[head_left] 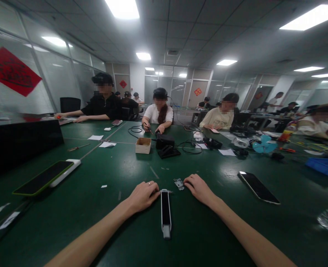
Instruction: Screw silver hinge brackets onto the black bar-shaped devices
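Note:
On the green table in front of me lies a long, narrow device point(166, 213) with a white frame, a black middle and a pale grey tip toward me. A thin crosspiece sits at its far end. My left hand point(143, 197), with a ring on one finger, is closed at the left side of that crosspiece. Just to the right is a small flat metal plate point(179, 184) with holes and little loops along its far edge. The bent fingertips of my right hand point(198, 188) close on the plate's right edge. Palms and finger undersides are hidden.
Phones lie at the right point(259, 187) and left point(45, 178), the left one beside a white bar point(66, 172). Farther back stand a small open box point(143, 145) and a black case point(165, 141). A blue fan point(264, 144) and blue tray point(325, 167) are rightward. Several people sit around.

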Demonstrator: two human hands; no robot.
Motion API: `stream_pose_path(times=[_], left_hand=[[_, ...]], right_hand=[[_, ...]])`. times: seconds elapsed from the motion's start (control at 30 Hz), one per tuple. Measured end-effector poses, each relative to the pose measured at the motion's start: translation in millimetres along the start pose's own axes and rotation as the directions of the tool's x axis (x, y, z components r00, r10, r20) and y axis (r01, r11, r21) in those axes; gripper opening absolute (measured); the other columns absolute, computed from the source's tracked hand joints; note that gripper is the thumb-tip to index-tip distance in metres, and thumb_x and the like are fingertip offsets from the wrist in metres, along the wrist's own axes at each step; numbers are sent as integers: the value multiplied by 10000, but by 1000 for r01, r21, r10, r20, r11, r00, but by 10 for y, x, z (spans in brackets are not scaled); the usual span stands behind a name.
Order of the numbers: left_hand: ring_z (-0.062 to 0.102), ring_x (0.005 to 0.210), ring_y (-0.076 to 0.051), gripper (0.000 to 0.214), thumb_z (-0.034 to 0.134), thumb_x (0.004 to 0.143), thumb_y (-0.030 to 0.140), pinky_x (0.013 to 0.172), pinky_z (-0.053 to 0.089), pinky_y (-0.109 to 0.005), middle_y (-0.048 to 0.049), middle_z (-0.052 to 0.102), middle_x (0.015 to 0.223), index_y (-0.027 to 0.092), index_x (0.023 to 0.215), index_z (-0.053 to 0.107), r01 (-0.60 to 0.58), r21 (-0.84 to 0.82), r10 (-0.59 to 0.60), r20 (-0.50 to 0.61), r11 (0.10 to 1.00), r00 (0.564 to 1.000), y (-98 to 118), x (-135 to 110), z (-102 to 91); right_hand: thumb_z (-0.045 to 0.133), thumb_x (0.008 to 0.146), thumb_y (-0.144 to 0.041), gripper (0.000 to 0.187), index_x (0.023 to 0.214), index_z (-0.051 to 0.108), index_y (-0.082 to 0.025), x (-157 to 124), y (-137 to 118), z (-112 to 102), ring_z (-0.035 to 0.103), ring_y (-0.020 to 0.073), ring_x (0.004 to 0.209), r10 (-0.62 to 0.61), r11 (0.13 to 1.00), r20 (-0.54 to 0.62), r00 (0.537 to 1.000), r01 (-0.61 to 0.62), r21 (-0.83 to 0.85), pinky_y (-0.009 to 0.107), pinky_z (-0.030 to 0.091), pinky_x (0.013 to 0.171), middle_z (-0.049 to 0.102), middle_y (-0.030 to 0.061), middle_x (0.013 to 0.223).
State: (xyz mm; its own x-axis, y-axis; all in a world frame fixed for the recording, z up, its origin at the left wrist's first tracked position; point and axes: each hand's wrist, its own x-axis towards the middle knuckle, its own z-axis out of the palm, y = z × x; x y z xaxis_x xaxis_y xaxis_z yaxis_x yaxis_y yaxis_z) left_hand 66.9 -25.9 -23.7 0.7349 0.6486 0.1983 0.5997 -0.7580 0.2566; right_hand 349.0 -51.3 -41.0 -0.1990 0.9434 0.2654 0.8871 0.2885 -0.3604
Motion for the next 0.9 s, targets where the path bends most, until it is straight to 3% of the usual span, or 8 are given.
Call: stream_pose_path(times=[0.53,0.9], left_hand=[[556,749,-159,174,429,928,311,684,410,-277,-25,601,897,197,958,557,-13,6,13,-15,1000,1000,1,-5,5],[549,750,-161,174,434,929,315,691,402,-285,-25,584,885,193,963,554,9,0,-9,-43,1000,999,41,-9,-35]], right_hand=[[399,916,-167,215,908,614,-165,23,82,104,531,207,860,-41,999,-42,998,41,-2,366,454,799,593,86,919],[388,923,-216,212,929,593,-163,2,-110,34,555,213,880,-6,987,-258,966,47,153,373,468,811,598,92,926]])
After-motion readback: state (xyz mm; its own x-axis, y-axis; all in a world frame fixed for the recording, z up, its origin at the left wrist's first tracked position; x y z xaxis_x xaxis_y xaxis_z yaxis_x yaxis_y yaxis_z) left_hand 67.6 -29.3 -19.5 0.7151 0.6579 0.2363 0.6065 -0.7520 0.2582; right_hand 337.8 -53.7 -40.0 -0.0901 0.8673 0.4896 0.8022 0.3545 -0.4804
